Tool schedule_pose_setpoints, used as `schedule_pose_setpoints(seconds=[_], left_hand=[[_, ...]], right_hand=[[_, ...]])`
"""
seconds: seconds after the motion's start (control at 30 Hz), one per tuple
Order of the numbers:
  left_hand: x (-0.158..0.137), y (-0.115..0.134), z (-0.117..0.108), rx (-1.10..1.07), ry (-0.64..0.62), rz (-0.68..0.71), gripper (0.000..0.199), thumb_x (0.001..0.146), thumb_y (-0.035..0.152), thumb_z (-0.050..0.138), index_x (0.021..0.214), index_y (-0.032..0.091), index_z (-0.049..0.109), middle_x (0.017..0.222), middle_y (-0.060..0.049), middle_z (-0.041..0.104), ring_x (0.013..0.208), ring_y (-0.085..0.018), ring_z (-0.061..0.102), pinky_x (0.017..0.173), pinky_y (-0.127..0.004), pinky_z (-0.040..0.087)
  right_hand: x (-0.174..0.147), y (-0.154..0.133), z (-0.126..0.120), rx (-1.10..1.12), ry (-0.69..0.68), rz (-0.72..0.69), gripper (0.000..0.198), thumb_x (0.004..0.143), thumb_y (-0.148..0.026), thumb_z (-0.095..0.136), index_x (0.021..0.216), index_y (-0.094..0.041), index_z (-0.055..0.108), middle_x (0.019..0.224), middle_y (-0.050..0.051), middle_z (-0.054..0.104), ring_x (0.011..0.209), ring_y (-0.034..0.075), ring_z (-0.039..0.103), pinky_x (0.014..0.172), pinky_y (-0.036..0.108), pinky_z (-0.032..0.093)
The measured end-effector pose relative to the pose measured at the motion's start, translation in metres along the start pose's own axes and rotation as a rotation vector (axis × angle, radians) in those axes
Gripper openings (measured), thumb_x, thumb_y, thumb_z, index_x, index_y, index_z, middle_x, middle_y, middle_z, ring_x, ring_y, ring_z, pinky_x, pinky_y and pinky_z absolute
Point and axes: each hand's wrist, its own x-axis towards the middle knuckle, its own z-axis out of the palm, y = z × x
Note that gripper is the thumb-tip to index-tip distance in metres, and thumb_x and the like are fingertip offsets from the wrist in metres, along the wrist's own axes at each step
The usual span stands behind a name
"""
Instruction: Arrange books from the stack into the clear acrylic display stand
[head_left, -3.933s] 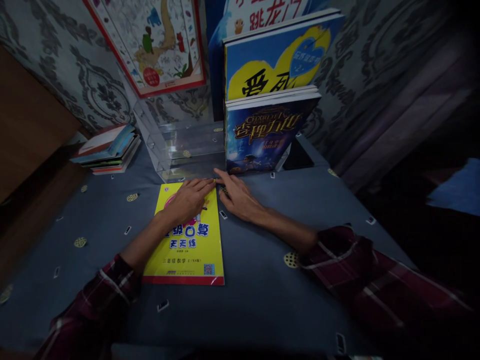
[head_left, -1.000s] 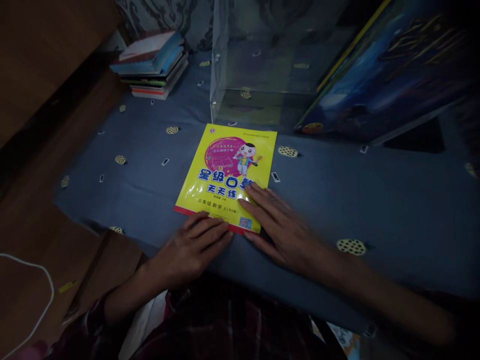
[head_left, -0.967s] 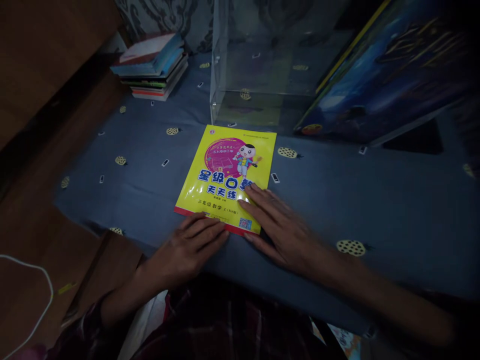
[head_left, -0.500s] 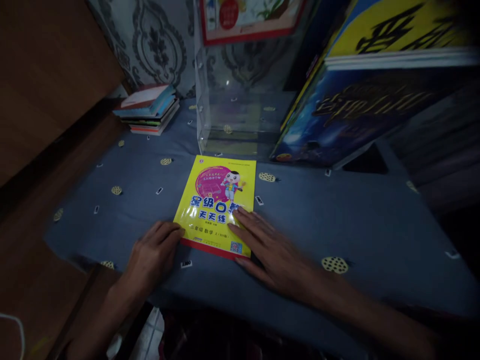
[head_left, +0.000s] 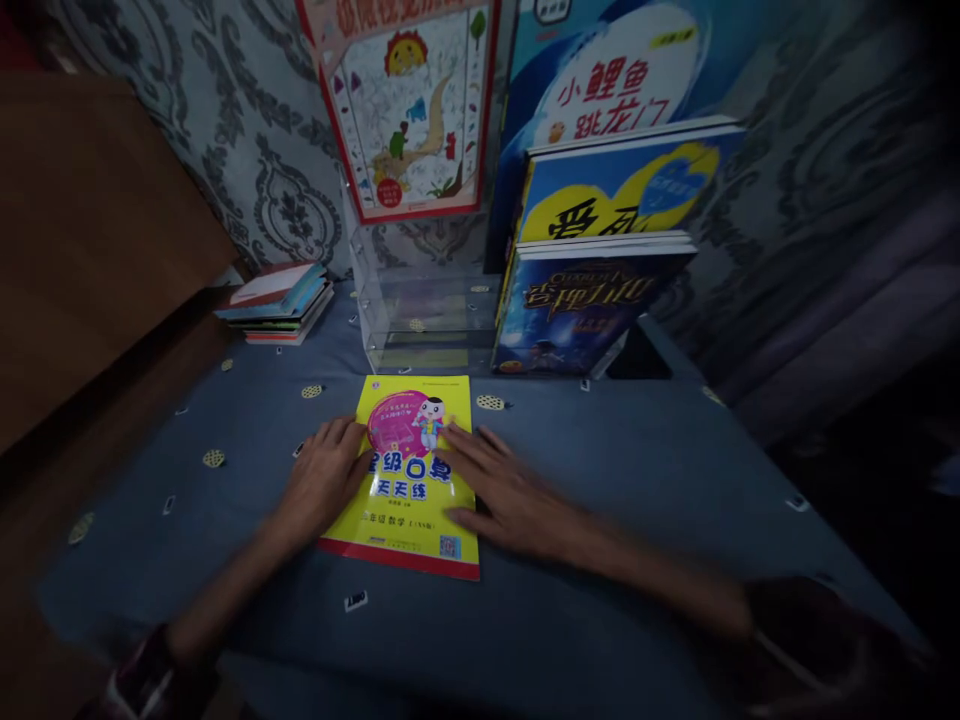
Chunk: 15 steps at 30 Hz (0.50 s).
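A yellow workbook (head_left: 409, 515) with a pink circle, a cartoon child and a red bottom strip lies flat on the cloth-covered table, cover up. Along its left edge, my left hand (head_left: 328, 475) has its fingers bent and held together, closed on that edge; the fingertips are partly hidden. My right hand (head_left: 510, 490) rests on the workbook's right side. Its fingers are stretched and apart, with the tips on the cover and the thumb lower down near the printed title.
A clear acrylic rack (head_left: 420, 340) stands behind the workbook, with a red-framed picture book (head_left: 420, 120) in its upper part. Several upright books (head_left: 592, 310) lean at its right. A small book stack (head_left: 277, 305) sits at the back left, near a brown wooden panel (head_left: 97, 220).
Both hands have slid up the workbook's sides, away from its lower corners. The camera view has tilted up, so more of the rack and books shows.
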Motion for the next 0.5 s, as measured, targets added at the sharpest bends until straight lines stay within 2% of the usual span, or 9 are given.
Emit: schedule_pose_setpoints(seconds=[0.2,0.3,0.4,0.5], left_hand=[[0.039,-0.001,-0.007,-0.07,-0.153,-0.137,0.013,0.101,0.032,0.048,0.099,0.021,0.056,0.105,-0.01,0.067,0.098,-0.028,0.062,0.083,-0.041,0.05],[0.052,-0.005,-0.002,-0.06,-0.12,-0.133,0.013,0.099,0.029,0.049,0.088,0.023,0.052,0.097,-0.009,0.065,0.095,-0.028,0.061,0.082,-0.042,0.049],[0.055,-0.007,0.008,-0.053,-0.044,-0.12,0.015,0.101,0.029,0.045,0.089,0.023,0.052,0.101,-0.01,0.067,0.095,-0.029,0.061,0.083,-0.044,0.049],[0.053,-0.008,0.018,-0.071,0.031,-0.105,0.016,0.102,0.027,0.041,0.094,0.023,0.054,0.124,-0.015,0.067,0.108,-0.031,0.061,0.089,-0.047,0.049]], right_hand=[[0.043,0.035,-0.007,-0.085,0.054,0.187,0.07,0.103,-0.054,0.051,0.154,-0.008,0.048,0.166,0.024,0.037,0.159,0.037,0.027,0.129,0.062,0.022],[0.048,0.041,-0.006,-0.11,0.081,0.216,0.071,0.103,-0.056,0.05,0.155,-0.008,0.048,0.166,0.023,0.039,0.159,0.037,0.027,0.13,0.059,0.022],[0.047,0.044,-0.005,-0.12,0.108,0.201,0.07,0.101,-0.059,0.051,0.154,-0.012,0.049,0.166,0.02,0.04,0.158,0.036,0.03,0.129,0.06,0.024],[0.046,0.048,-0.005,-0.129,0.113,0.197,0.074,0.1,-0.063,0.052,0.153,-0.012,0.05,0.165,0.021,0.041,0.157,0.036,0.032,0.129,0.059,0.025]])
